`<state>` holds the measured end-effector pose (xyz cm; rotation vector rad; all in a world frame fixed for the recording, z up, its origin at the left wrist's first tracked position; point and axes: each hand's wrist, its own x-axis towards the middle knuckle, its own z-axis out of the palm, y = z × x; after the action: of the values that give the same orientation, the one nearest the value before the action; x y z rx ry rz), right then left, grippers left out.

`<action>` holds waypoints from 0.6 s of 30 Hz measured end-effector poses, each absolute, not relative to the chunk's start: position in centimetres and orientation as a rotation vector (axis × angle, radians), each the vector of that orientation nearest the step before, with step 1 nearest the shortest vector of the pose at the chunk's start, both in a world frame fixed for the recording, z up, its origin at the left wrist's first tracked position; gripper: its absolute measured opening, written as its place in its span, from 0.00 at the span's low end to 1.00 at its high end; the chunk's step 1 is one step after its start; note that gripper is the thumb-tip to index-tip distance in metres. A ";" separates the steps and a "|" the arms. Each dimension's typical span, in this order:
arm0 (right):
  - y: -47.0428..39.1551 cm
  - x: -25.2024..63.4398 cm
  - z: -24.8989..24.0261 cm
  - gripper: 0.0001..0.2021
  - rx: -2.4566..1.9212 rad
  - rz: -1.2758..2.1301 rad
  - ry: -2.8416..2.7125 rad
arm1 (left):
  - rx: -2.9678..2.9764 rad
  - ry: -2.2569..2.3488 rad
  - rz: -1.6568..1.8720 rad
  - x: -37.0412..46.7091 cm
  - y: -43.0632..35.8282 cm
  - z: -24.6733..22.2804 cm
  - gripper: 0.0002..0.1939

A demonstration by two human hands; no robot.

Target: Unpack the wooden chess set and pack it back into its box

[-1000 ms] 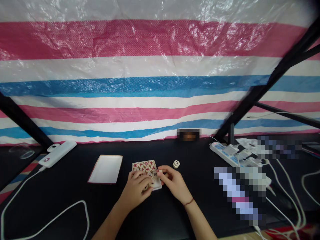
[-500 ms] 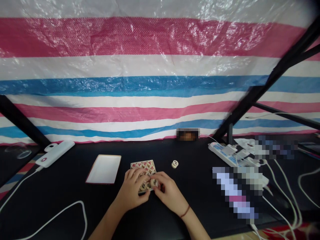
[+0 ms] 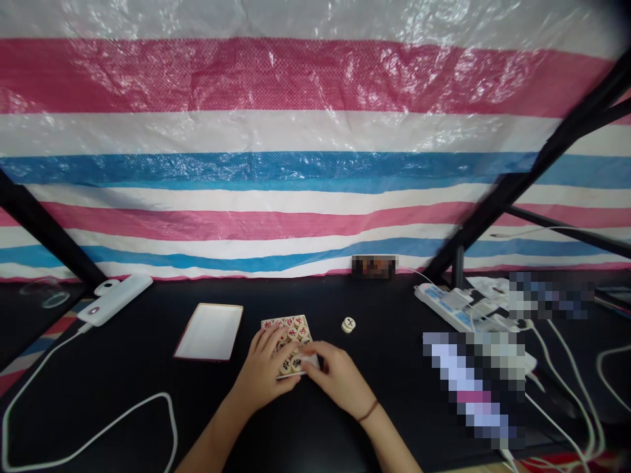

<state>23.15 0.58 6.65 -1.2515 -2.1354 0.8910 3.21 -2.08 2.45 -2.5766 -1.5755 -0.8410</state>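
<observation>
A shallow white box point(image 3: 309, 320) holds several round chess pieces, red-marked at the back and black-marked in front. My left hand point(image 3: 269, 368) lies over the box's left side, fingers apart across the pieces and thumb by the front edge. At the front right corner, my right hand point(image 3: 340, 378) has its fingers bent over the box; what its fingertips touch, if anything, is too small to make out. Two stacked pieces point(image 3: 349, 324) stand on the black table right of the box.
An upturned white-lined lid point(image 3: 210, 332) lies left of the box. A white device point(image 3: 116, 301) with a cable is at far left. At right are a power strip point(image 3: 444, 307), cables and a blurred phone-like object point(image 3: 468, 387).
The piece that stood at my right fingertips is no longer seen there, and a bare white corner of the box shows. The whole view has shifted slightly.
</observation>
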 end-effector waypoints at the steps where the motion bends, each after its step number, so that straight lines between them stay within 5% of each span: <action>1: 1.2 23.6 6.6 0.10 -1.289 0.817 -2.088 | -2.594 -1.571 -0.825 3.2 -2.1 2.6 0.23; 7: 5.2 26.8 5.3 0.23 -1.880 0.324 -1.998 | -2.632 -1.542 -0.772 3.3 -2.2 2.9 0.15; 12: 6.2 27.7 3.3 0.17 -1.876 0.343 -2.092 | -2.641 -1.520 -0.755 3.3 -2.3 2.8 0.14; 18: 5.5 26.6 4.3 0.13 -1.510 0.679 -1.883 | -2.541 -1.527 -0.867 3.8 -1.7 3.9 0.29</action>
<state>26.56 5.52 4.32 -1.5100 -1.8831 0.6785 3.83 -1.67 3.92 -2.5406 -1.5269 -0.8673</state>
